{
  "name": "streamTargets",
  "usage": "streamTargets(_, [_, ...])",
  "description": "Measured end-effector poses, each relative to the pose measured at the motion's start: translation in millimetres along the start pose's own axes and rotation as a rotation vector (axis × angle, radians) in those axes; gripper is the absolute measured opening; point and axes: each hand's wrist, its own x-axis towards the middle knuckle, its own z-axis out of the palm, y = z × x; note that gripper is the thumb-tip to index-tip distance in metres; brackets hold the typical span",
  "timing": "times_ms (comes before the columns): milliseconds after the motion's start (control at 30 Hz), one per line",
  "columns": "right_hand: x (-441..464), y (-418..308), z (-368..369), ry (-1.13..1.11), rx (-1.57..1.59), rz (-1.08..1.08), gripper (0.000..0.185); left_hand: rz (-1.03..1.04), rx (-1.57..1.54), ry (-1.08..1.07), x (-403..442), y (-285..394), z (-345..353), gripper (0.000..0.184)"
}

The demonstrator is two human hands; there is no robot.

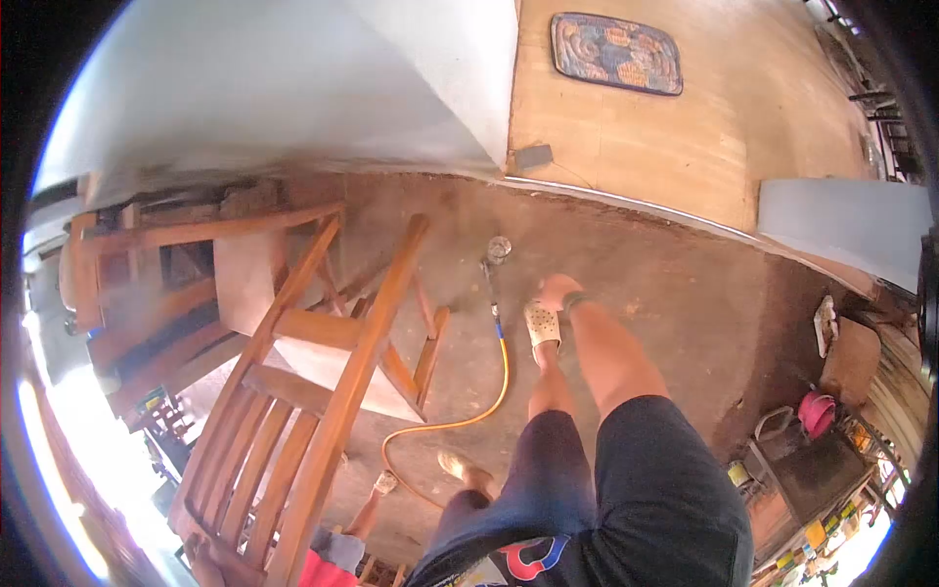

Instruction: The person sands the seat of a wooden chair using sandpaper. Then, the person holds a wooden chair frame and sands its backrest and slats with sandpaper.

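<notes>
A brown wooden chair (328, 386) with a slatted back fills the left side, tilted. At the lower left, my left hand (207, 560) is wrapped round the end of its back, partly in shadow. My right arm reaches forward, a dark band at the wrist. Beside my cream clog (543, 328), my right hand (559, 291) shows as a pale, blurred shape; its fingers cannot be made out. A spray gun (494, 269) rests on the brown floor, left of that hand, joined to a yellow hose (507, 377) that curves down between the chair and my legs.
More wooden furniture (156, 303) stands behind the chair. Another person's leg (367, 511) shows at the lower left. A patterned tray (616, 54) lies on a tan surface (704, 147) at the top. At right are a dark stand (807, 474) and a pink object (817, 413).
</notes>
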Motion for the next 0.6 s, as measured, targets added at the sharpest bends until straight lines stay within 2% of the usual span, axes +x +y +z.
streamTargets(33, [9, -5, -11, 0.038, 0.068, 0.000, 0.057, -0.018, 0.024, 0.023, -1, 4, 7, 0.060])
streamTargets(100, [20, -15, -29, 0.159, 0.306, 0.135, 0.063, -0.057, 0.071, 0.072, -7, 11, 12, 0.059])
streamTargets(167, [62, -1, -37, 0.231, 0.218, 0.117, 0.071, -0.085, 0.115, 0.120, -15, 18, 15, 0.059])
streamTargets(267, [137, 39, -61, 0.321, 0.353, 0.147, 0.085, -0.128, 0.186, 0.194, -26, 35, 12, 0.058])
streamTargets(367, [203, 61, -91, 0.559, 0.526, 0.217, 0.088, -0.164, 0.248, 0.250, -34, 57, 7, 0.058])
streamTargets(433, [215, 61, -120, 0.642, 0.576, 0.133, 0.100, -0.183, 0.283, 0.274, -38, 66, 1, 0.058])
streamTargets(500, [238, 60, -137, 0.658, 0.700, 0.108, 0.113, -0.197, 0.310, 0.296, -44, 72, -5, 0.058])
streamTargets(600, [250, 56, -160, 0.434, 0.574, 0.270, 0.120, -0.206, 0.340, 0.324, -53, 84, -12, 0.058])
